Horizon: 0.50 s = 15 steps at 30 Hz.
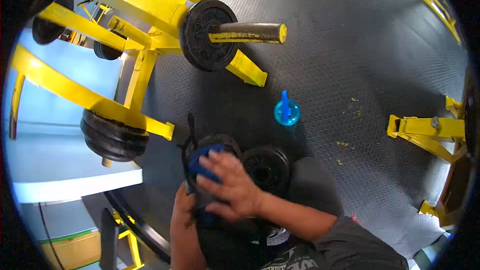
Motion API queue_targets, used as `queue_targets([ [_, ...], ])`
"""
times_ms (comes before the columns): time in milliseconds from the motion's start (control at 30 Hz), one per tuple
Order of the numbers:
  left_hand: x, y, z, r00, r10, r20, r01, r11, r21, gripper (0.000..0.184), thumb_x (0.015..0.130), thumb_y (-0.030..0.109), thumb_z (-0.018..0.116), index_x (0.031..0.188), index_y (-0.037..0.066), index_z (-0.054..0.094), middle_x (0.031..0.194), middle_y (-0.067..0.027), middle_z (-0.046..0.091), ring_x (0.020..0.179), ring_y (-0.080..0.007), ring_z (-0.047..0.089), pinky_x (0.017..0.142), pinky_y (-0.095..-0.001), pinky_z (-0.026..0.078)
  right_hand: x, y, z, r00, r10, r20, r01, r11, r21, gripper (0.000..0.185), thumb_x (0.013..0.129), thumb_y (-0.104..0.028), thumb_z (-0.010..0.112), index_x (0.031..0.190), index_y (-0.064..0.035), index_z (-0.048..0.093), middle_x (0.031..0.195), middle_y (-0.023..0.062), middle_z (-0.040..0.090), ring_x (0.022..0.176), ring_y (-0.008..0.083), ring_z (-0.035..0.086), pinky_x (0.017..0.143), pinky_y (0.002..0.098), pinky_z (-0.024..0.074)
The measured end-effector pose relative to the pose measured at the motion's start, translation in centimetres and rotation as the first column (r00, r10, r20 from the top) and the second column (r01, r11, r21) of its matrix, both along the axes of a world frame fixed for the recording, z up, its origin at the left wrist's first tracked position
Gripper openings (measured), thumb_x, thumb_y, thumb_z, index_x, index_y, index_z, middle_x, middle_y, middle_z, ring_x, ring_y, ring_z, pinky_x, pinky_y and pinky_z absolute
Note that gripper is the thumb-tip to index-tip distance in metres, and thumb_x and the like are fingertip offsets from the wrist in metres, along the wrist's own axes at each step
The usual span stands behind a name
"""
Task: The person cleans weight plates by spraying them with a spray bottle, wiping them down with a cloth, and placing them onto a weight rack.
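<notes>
Two risks show: blue fabric under the wide-spread right hand, beside the left hand, its grip unclear, could slip if loosely held; a careless foot could tip the blue bottle beyond.

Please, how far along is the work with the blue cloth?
Done: nothing surely; the plate on the rack shows no clear sign.
In hand: right hand, blurred, at the blue cloth; left hand close by.
Left: perhaps the round weight nearby, untouched; I cannot confirm.
</notes>
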State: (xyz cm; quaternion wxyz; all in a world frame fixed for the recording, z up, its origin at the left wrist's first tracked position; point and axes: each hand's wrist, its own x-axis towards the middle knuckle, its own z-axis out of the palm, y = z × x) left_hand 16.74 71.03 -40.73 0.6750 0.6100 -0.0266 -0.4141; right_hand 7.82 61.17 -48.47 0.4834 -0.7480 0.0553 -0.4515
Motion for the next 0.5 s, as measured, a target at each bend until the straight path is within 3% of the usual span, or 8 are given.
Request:
queue_targets([
  [33,-0.3,0.5,-0.1,1.0,0.008,-0.011,-0.009,1.0,-0.023,0.063,0.07,0.016,0.067,0.126,-0.005,0.047,0.114,-0.0173,0.06,0.1,-0.0254,0.061,0.088,-0.0363,0.05,-0.3,-0.1,-1.0,1.0,0.008,-0.011,-0.009,1.0,-0.023,0.052,0.084,-0.023,0.06,0.133,-0.0089,0.048,0.139,0.0195,0.04,0.129,0.0371,0.036,0.107,0.0479,0.0255],
  [100,-0.1,1.0,0.6,0.907,-0.394,-0.151,0.401,0.916,0.014,0.055,0.069,0.013,0.069,0.119,-0.004,0.054,0.106,-0.0148,0.063,0.091,-0.0223,0.063,0.082,-0.0341,0.051,-0.7,0.2,-3.0,0.977,-0.196,-0.084,0.21,0.948,0.239,0.045,0.085,-0.018,0.057,0.129,-0.0083,0.051,0.139,0.0179,0.042,0.127,0.038,0.039,0.105,0.0463,0.0287],
  [167,-1.3,2.3,0.7,0.932,-0.343,-0.121,0.348,0.937,0.029,0.042,0.067,0.01,0.07,0.106,-0.003,0.061,0.093,-0.0115,0.066,0.082,-0.0206,0.064,0.077,-0.0325,0.051,-1.4,2.4,-7.6,0.971,-0.008,-0.239,0.152,0.794,0.589,0.04,0.085,-0.01,0.054,0.124,-0.0046,0.054,0.138,0.0189,0.042,0.124,0.0384,0.041,0.104,0.0457,0.0302],
  [200,-1.4,2.7,0.8,0.929,-0.355,-0.107,0.363,0.929,0.067,0.038,0.067,0.01,0.069,0.102,-0.003,0.062,0.089,-0.0107,0.066,0.08,-0.0208,0.064,0.075,-0.0323,0.051,-2.4,3.4,-5.2,0.952,0.046,-0.303,0.194,0.676,0.711,0.036,0.086,-0.007,0.052,0.121,-0.0012,0.055,0.137,0.0218,0.041,0.126,0.0381,0.04,0.105,0.0441,0.0296],
  [233,-1.5,3.0,1.1,0.925,-0.369,-0.095,0.378,0.92,0.107,0.034,0.067,0.01,0.069,0.098,-0.003,0.064,0.086,-0.0099,0.066,0.077,-0.021,0.064,0.074,-0.0321,0.051,-2.8,4.3,-3.4,0.954,0.038,-0.298,0.19,0.694,0.694,0.036,0.086,-0.007,0.052,0.121,-0.0012,0.055,0.137,0.0218,0.041,0.126,0.0381,0.04,0.105,0.0441,0.0296],
  [300,-2.0,3.8,2.2,0.935,-0.347,-0.073,0.353,0.931,0.095,0.032,0.067,0.01,0.069,0.097,-0.003,0.064,0.086,-0.0101,0.066,0.077,-0.0209,0.064,0.073,-0.0323,0.051,-3.6,6.3,-0.6,0.982,-0.161,-0.093,0.179,0.957,0.227,0.038,0.086,-0.006,0.051,0.123,0.0,0.053,0.138,0.0242,0.039,0.128,0.039,0.038,0.107,0.042,0.0285],
  [333,-2.3,4.5,2.4,0.945,-0.32,-0.065,0.326,0.939,0.107,0.031,0.068,0.01,0.069,0.095,-0.003,0.064,0.086,-0.0104,0.066,0.077,-0.0207,0.064,0.072,-0.0324,0.051,-3.5,5.7,0.8,0.987,-0.156,-0.044,0.161,0.974,0.156,0.039,0.087,-0.006,0.048,0.126,-0.0005,0.051,0.139,0.0249,0.038,0.129,0.0401,0.036,0.107,0.0405,0.0274],
  [500,-2.0,6.5,3.0,0.948,-0.301,-0.1,0.298,0.953,-0.046,0.032,0.067,0.012,0.069,0.094,-0.005,0.064,0.086,-0.0124,0.066,0.076,-0.0223,0.064,0.071,-0.0328,0.052,-3.3,7.0,-2.6,0.99,-0.081,-0.116,0.118,0.928,0.354,0.041,0.086,-0.007,0.048,0.127,-0.0055,0.051,0.136,0.0225,0.043,0.127,0.0375,0.04,0.105,0.0411,0.0309],
])
